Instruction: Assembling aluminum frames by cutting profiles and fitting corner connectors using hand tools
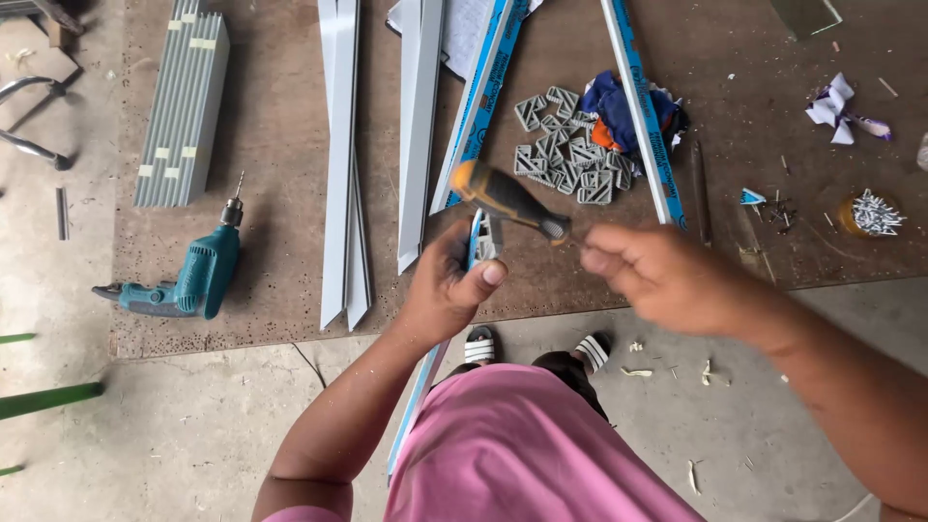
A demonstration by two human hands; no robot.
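My left hand grips the end of a long metal profile covered in blue film, which runs down past my pink shirt. A grey corner bracket sits at the profile's top end, just above my thumb. A screwdriver with a yellow and black handle slants above that hand, its handle up and to the left. My right hand is blurred; its fingers are pinched together at the screwdriver's metal end.
All this lies on a brown board on a concrete floor. On the board are a teal power drill, a ribbed grey bundle, long grey profiles, blue-filmed profiles, a pile of grey corner brackets and a heap of screws.
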